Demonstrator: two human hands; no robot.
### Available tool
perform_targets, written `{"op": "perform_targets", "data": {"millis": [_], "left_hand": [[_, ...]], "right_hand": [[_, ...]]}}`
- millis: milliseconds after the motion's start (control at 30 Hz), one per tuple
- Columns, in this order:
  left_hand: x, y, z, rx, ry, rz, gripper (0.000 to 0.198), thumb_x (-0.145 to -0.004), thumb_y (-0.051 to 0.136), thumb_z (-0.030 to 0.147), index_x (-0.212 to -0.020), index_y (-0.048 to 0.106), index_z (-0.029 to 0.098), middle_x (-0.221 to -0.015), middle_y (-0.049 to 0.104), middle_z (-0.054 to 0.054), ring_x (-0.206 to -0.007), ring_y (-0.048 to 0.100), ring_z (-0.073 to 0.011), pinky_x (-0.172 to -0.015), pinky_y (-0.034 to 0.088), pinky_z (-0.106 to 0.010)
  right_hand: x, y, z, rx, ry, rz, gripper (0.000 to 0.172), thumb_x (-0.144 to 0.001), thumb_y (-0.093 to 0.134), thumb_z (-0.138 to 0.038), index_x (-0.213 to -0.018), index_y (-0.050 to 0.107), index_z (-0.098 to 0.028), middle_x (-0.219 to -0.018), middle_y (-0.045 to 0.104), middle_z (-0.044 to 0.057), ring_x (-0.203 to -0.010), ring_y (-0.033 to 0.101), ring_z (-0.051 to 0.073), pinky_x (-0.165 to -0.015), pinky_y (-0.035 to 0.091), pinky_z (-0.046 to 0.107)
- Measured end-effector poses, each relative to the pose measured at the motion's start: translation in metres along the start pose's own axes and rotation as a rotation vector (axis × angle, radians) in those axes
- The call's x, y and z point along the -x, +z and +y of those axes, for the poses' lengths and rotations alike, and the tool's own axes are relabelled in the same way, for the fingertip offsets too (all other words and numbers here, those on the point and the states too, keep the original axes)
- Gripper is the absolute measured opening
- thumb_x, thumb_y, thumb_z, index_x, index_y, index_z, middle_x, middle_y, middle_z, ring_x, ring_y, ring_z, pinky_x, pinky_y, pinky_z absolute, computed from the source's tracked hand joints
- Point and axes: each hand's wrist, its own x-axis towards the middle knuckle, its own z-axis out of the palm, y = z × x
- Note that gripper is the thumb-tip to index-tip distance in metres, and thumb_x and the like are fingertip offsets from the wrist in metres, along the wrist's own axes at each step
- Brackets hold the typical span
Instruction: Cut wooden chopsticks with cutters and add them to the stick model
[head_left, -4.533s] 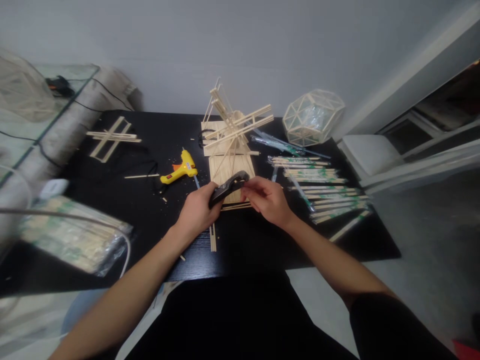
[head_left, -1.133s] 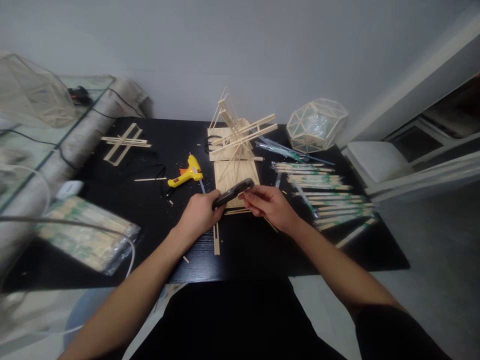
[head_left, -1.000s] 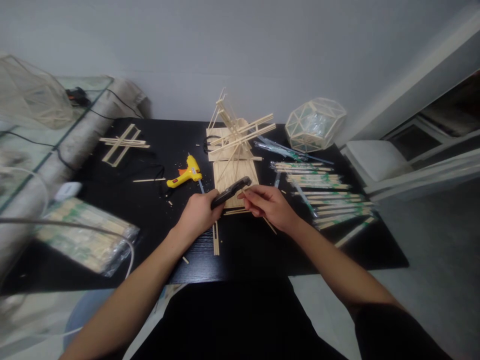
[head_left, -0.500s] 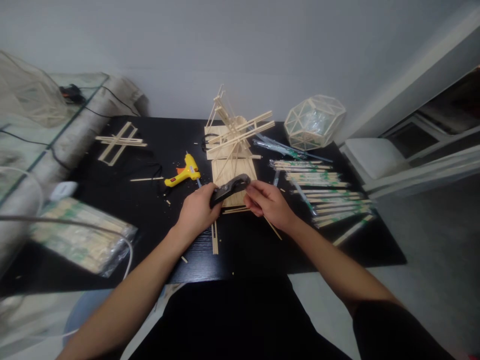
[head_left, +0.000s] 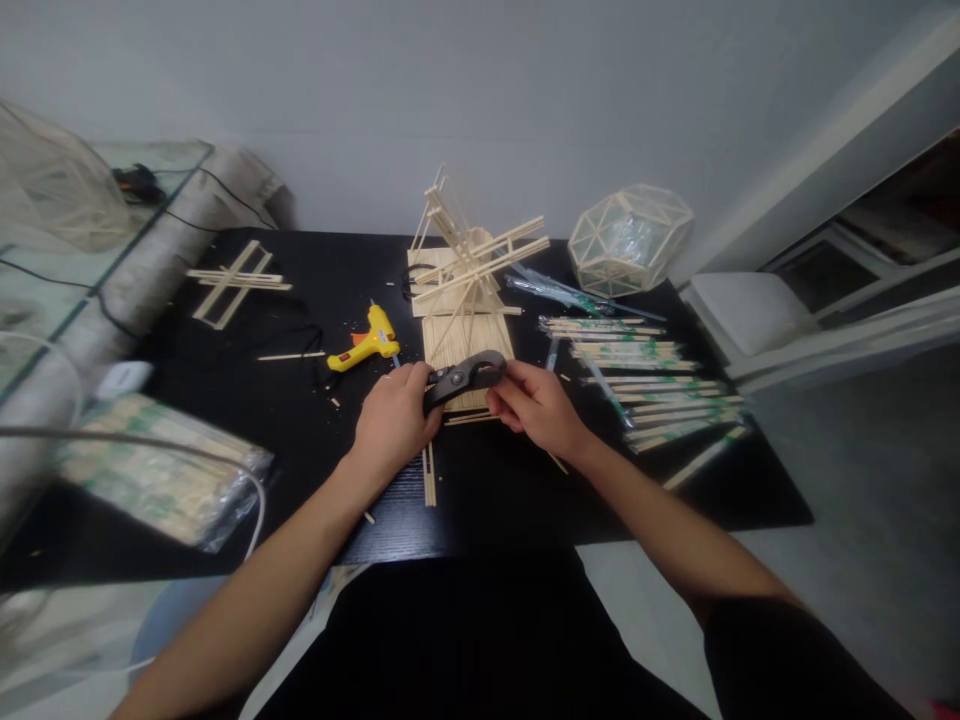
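My left hand (head_left: pixel 391 420) is closed round the handles of black cutting pliers (head_left: pixel 463 376), whose jaws now gape open toward my right hand. My right hand (head_left: pixel 534 408) pinches a thin wooden stick (head_left: pixel 556 462) that runs down behind the palm, its upper end at the pliers' jaws. Both hands hover over the near end of a flat panel of glued sticks (head_left: pixel 466 345). Behind it stands a wooden stick model with slanted arms (head_left: pixel 469 258).
A yellow glue gun (head_left: pixel 365 340) lies left of the panel on the black table (head_left: pixel 225 400). Wrapped chopsticks (head_left: pixel 645 375) are spread at right, a geodesic stick ball (head_left: pixel 628 238) behind them. A stick cross (head_left: pixel 234 282) and a bagged bundle (head_left: pixel 154 470) lie at left.
The pliers' jaws have opened wide. My right hand moved the stick's end up into them; both hands shifted slightly toward the panel.
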Motion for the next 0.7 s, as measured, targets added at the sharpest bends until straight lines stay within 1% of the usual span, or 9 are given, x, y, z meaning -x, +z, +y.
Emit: {"op": "perform_targets", "data": {"millis": [133,333,467,600,700], "left_hand": [[0.0002,-0.0012,0.0026,0.006,-0.029,-0.031,0.014,-0.088,0.057,0.02,-0.101,0.057,0.02,-0.099,0.069,-0.012,-0.093,0.067,-0.0301,-0.078,0.049,-0.038],[0.0008,0.0003,0.004,-0.043,-0.021,-0.005,0.015,-0.088,0.057,0.02,-0.103,0.057,0.018,-0.102,0.069,-0.014,-0.095,0.066,-0.031,-0.079,0.049,-0.039],[0.0012,-0.0015,0.0063,-0.097,-0.047,-0.036,0.016,-0.088,0.055,0.019,-0.104,0.058,0.018,-0.103,0.069,-0.014,-0.096,0.067,-0.0309,-0.079,0.049,-0.039],[0.0018,-0.0035,0.0085,-0.116,-0.085,-0.081,0.012,-0.09,0.054,0.019,-0.101,0.057,0.019,-0.098,0.069,-0.01,-0.092,0.068,-0.0291,-0.072,0.047,-0.035],[0.0021,-0.0032,0.0086,-0.12,-0.102,-0.099,0.009,-0.091,0.054,0.021,-0.1,0.057,0.02,-0.096,0.07,-0.009,-0.085,0.068,-0.0274,-0.067,0.043,-0.033]], "right_hand": [[0.0002,-0.0007,0.0008,-0.001,0.001,0.007,0.039,-0.097,0.065,-0.052,-0.081,0.057,-0.018,-0.068,0.062,-0.002,-0.042,0.042,0.004,-0.039,0.026,0.021],[-0.0001,-0.0016,0.002,-0.009,-0.003,0.002,0.039,-0.097,0.065,-0.052,-0.08,0.057,-0.018,-0.068,0.062,-0.002,-0.041,0.042,0.004,-0.039,0.026,0.019],[-0.0004,-0.0016,0.0008,-0.007,-0.006,-0.011,0.039,-0.097,0.065,-0.052,-0.08,0.057,-0.018,-0.069,0.062,-0.002,-0.041,0.042,0.003,-0.039,0.027,0.019],[-0.0003,-0.0019,0.0,-0.005,0.004,-0.006,0.039,-0.097,0.065,-0.052,-0.079,0.057,-0.018,-0.069,0.062,-0.002,-0.042,0.041,0.003,-0.038,0.028,0.019],[-0.0004,-0.0024,0.001,-0.006,0.009,-0.01,0.039,-0.097,0.065,-0.052,-0.078,0.057,-0.018,-0.068,0.061,-0.002,-0.041,0.041,0.003,-0.038,0.027,0.019]]}}
